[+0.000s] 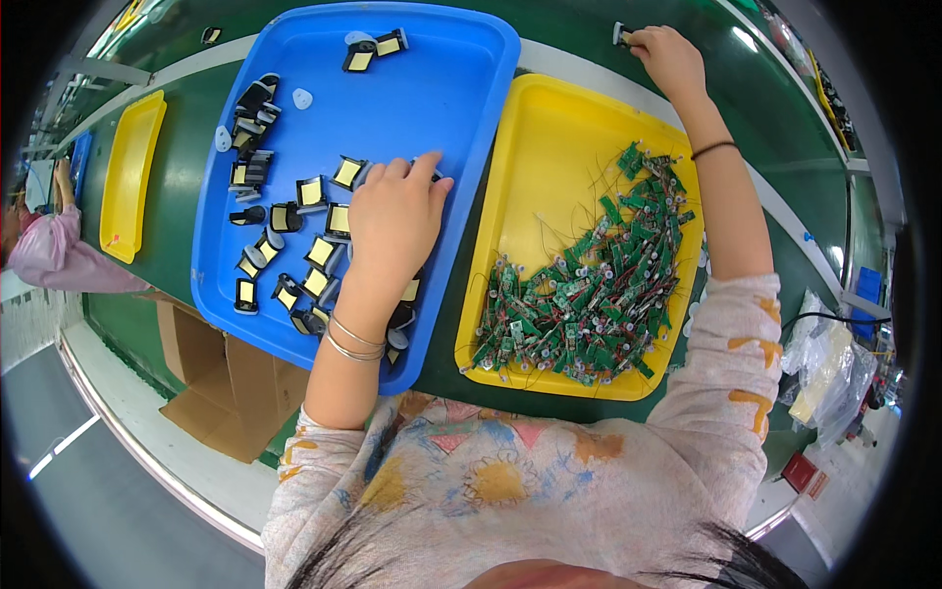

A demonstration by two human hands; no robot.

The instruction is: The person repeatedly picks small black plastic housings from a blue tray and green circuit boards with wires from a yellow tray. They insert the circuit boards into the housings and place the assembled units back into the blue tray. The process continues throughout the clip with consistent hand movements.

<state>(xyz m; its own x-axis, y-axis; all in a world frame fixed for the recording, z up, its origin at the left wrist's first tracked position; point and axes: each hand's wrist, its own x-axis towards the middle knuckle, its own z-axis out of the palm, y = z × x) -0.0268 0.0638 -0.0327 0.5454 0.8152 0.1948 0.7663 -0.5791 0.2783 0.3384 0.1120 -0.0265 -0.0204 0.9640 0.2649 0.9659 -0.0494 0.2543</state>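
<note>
1. At the far left, a co-worker's soft, creased pink sleeve [64, 250] lies near a narrow-looking, smooth yellow plastic tray [132, 182] on the glossy green table [188, 108].
2. Below the table's edge, a brown cardboard box [240, 388] stands with flaps folded outward.
3. A large, round-cornered blue plastic tray [392, 108] holds scattered blocky black plastic pieces [311, 192] with flat, pale-yellow square faces; a few smooth, drop-shaped whitish pieces [302, 98] lie loose among them.
4. The left hand [397, 211], palm down, reaches into the blue tray near its right wall. Its fingers are bent and slightly spread; whether they grip anything I cannot tell.
5. Just beside, a deep yellow rectangular plastic tray [540, 167] carries a tangled heap of thin green circuit boards [589, 294] with fine, hair-like wires.
6. Beyond that tray, the right hand [672, 64] pinches a small black-and-whitish plastic piece [620, 35] between its fingertips, over the table.
7. At the far right is a crinkled clear plastic bag [839, 393].
</note>
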